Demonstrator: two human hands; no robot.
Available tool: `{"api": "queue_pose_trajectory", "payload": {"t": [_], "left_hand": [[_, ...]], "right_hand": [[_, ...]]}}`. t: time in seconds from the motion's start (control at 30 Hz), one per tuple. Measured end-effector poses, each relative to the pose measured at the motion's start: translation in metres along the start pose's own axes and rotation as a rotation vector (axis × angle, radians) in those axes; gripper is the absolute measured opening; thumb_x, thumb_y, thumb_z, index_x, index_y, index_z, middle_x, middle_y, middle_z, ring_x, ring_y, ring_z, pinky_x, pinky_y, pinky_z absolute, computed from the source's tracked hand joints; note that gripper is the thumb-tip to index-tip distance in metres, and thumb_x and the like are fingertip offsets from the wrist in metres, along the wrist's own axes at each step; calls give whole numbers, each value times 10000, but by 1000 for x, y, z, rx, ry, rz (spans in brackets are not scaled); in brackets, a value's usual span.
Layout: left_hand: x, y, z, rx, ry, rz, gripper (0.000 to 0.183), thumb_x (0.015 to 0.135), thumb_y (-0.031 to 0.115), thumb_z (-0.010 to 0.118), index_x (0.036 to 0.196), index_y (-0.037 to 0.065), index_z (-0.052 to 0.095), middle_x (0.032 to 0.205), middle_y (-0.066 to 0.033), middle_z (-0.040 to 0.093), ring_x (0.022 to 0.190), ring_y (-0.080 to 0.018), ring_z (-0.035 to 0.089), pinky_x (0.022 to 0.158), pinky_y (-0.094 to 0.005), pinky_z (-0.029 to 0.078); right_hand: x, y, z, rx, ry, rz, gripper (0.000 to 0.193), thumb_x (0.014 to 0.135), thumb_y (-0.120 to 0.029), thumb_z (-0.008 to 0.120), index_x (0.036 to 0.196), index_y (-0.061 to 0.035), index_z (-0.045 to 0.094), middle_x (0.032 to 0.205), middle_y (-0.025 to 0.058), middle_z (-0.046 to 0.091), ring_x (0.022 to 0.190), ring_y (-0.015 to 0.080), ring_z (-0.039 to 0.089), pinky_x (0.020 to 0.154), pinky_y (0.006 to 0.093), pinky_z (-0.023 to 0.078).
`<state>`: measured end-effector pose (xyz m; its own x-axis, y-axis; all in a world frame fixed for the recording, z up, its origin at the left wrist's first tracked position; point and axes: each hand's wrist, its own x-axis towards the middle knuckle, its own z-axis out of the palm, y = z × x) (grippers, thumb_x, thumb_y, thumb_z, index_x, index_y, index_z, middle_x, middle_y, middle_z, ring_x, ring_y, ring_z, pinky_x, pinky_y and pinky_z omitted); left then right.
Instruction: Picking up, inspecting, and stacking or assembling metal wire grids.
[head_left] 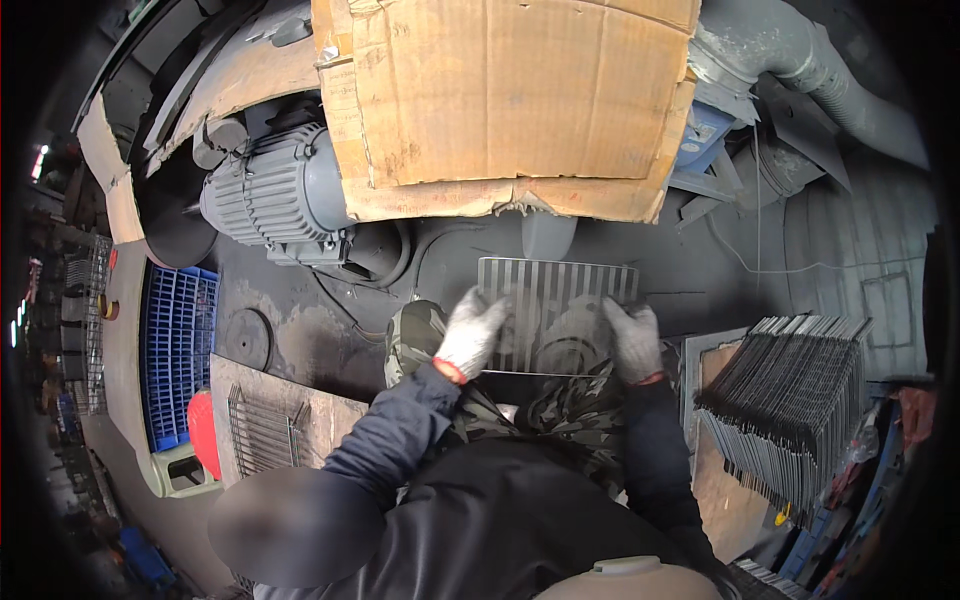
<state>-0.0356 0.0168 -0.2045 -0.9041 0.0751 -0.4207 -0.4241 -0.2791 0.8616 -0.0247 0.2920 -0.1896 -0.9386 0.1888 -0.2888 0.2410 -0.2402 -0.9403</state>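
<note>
Both my hands wear grey knit gloves with red cuffs. My left hand (470, 335) grips the left edge of a flat metal wire grid (556, 300), and my right hand (634, 340) grips its right edge. The grid is held level above my camouflage-trousered knees (415, 335), in front of a dark, dusty machine. My dark sleeves come in from the lower edge.
A big stack of similar wire grids (790, 400) leans at my right. Another grid (262, 432) lies on a board at my left. A grey electric motor (275, 195), a torn cardboard sheet (510, 95), a grey duct (790, 50) and a blue crate (178, 350) surround the spot.
</note>
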Motion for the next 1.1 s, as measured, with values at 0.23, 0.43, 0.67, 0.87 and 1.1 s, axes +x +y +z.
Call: {"api": "queue_pose_trajectory", "payload": {"t": [0.23,0.43,0.67,0.87,1.1], "left_hand": [[-27,43,-67,53,157,-52,227,1067,192,699,1208,48,595,890,-46,686,665,-148,663,590,-308,578],[4,-5,21,143,-72,41,187,1080,164,693,1130,40,563,905,-61,681,693,-145,668,634,-311,568],[-21,28,-55,28,149,-135,223,1070,216,704,1147,57,567,863,-59,673,617,-169,663,549,-318,581],[-16,52,-30,154,52,-155,269,1048,186,708,1197,9,571,833,-24,640,670,-104,595,556,-276,505],[3,55,8,-98,-163,-295,269,1047,197,710,1235,38,601,951,-66,700,661,-178,691,580,-317,608]], "right_hand": [[-2,22,79,-67,-50,141,122,987,-148,808,1012,-29,794,837,-24,739,640,83,634,587,262,491],[-21,-28,-14,-58,145,133,298,1022,-81,684,1299,23,713,1190,97,778,1070,195,727,967,349,569],[2,4,68,-198,2,204,169,971,-169,819,1013,-7,803,857,-7,746,692,84,640,617,284,505],[-5,-4,45,-12,-10,92,175,1003,-131,754,1099,13,780,939,46,767,732,131,703,632,261,528],[-3,-43,-12,196,28,353,230,1036,-109,671,1232,5,715,1052,103,764,897,208,758,701,321,617]]}}
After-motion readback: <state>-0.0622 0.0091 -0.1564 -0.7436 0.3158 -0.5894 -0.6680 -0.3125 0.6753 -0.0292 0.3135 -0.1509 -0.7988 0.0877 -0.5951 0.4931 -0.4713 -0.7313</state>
